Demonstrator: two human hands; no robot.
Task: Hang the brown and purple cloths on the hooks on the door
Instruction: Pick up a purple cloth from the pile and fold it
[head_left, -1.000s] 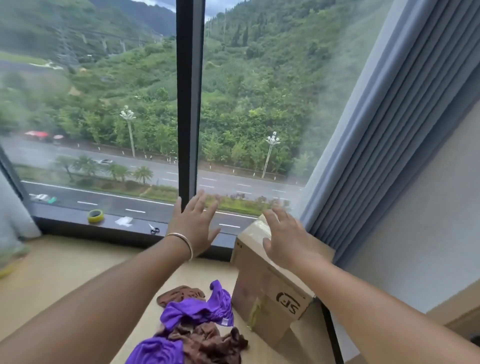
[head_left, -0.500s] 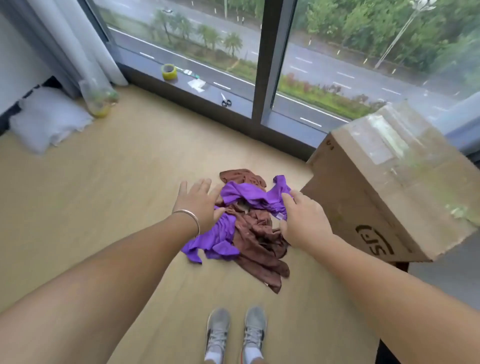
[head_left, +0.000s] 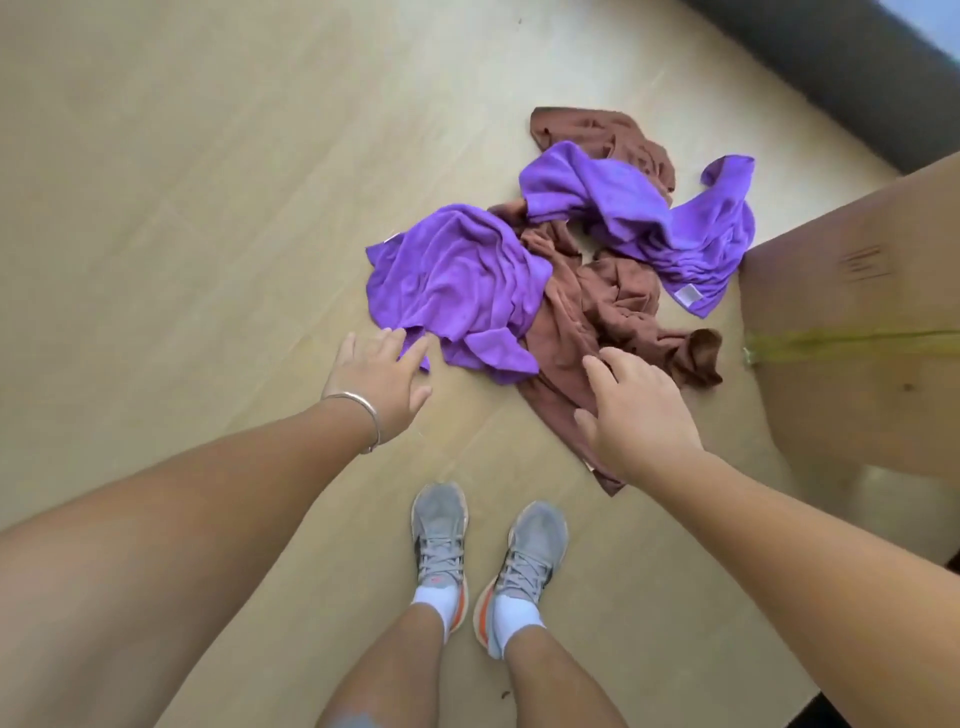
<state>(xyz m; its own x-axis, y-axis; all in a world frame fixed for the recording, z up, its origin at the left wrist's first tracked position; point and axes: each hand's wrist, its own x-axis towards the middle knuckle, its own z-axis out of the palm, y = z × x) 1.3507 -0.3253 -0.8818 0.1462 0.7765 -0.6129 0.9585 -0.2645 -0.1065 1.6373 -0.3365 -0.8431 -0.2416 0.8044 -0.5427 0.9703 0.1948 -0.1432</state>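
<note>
A heap of cloths lies on the wooden floor in front of my feet. One purple cloth (head_left: 457, 280) is crumpled at the near left, a second purple cloth (head_left: 649, 218) at the far right. A brown cloth (head_left: 608, 306) runs through the middle and another brown cloth (head_left: 597, 130) shows at the back. My left hand (head_left: 379, 379), with a bracelet at the wrist, reaches with straight fingers to the near edge of the left purple cloth. My right hand (head_left: 634, 415) hovers with spread fingers over the near end of the brown cloth. Neither hand holds anything. No door or hooks are in view.
A large cardboard box (head_left: 852, 338) stands at the right, close against the cloths. My two feet in grey shoes (head_left: 488, 556) stand just behind the heap. A dark window base (head_left: 831, 67) runs along the top right.
My view has tilted from the window down to the floor. Both hands have come down from the window and box towards the near side of the cloth heap.
</note>
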